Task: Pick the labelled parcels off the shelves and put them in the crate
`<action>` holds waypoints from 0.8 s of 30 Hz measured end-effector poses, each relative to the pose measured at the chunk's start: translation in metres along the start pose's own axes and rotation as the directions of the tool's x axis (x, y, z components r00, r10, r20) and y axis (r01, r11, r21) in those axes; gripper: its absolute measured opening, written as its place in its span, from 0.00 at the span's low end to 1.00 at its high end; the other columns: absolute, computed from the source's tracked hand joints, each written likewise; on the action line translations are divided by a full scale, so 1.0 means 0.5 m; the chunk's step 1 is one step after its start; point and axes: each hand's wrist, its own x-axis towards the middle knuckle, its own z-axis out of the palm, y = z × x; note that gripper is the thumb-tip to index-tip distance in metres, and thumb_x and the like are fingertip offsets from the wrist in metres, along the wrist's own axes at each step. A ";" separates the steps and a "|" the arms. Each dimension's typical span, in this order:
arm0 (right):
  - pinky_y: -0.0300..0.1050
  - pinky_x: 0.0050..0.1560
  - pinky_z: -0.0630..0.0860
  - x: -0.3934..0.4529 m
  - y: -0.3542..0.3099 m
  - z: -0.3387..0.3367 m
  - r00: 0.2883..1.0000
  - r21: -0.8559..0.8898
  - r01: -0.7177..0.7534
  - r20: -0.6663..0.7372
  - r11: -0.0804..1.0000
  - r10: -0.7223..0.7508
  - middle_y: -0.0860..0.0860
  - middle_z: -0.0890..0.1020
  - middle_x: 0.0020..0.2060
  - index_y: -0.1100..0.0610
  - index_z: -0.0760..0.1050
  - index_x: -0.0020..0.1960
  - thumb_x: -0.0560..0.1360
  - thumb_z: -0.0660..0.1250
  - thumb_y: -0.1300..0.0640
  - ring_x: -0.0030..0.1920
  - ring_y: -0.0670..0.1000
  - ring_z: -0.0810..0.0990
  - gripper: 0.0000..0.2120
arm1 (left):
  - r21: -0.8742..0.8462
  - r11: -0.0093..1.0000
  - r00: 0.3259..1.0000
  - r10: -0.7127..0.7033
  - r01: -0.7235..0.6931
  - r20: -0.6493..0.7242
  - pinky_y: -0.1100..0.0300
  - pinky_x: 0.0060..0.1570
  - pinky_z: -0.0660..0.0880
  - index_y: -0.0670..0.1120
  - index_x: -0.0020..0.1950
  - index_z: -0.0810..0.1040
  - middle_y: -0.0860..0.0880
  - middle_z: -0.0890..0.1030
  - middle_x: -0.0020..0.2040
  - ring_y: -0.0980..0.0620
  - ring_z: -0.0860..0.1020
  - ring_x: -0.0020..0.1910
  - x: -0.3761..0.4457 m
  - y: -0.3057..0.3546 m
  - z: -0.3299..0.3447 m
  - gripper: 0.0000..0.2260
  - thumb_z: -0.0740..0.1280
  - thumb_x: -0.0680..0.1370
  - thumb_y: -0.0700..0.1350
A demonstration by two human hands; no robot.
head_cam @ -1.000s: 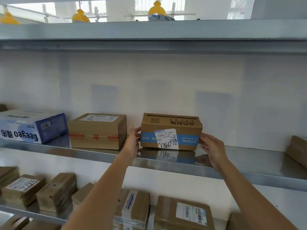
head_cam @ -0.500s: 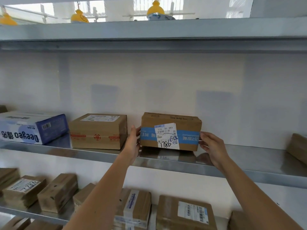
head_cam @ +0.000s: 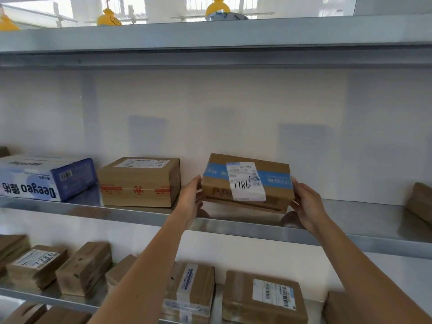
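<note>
We hold the taped parcel [head_cam: 246, 182] between both hands, tilted so its top face with the blue tape band and white label [head_cam: 245, 181] leans toward us; its lower front edge sits just above the middle shelf [head_cam: 362, 232], and we cannot tell whether the back edge touches the metal. Our left hand [head_cam: 190, 198] presses against the parcel's 9 o'clock end, and our right hand [head_cam: 306, 204] wraps the 3 o'clock end. The fingers [head_cam: 295, 183] of both hands are clamped on the cardboard sides.

At 9 o'clock from the parcel, on the same shelf, stands a plain brown box [head_cam: 139, 181] with red tape, and further that way a blue and white carton [head_cam: 44, 177]. At 3 o'clock, well apart, a brown package [head_cam: 419, 202] leans at the frame's edge.

At 6 o'clock, the lower shelf [head_cam: 46, 298] carries several brown parcels; one [head_cam: 263, 298] bears a barcode label, another [head_cam: 37, 265] a handwritten label. At 12 o'clock the upper shelf [head_cam: 210, 33] spans the view, with yellow hanging objects [head_cam: 108, 18] beyond it.
</note>
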 end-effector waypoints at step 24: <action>0.43 0.32 0.70 0.016 0.030 0.009 0.962 -0.393 0.033 -0.237 0.919 -0.136 0.58 0.80 0.44 0.62 0.77 0.51 0.81 0.61 0.54 0.40 0.53 0.76 0.12 | 0.123 0.985 0.990 -0.111 0.122 -0.092 0.58 0.44 0.76 0.51 0.60 0.79 0.44 0.83 0.51 0.46 0.80 0.54 -0.011 0.006 0.023 0.15 0.54 0.83 0.44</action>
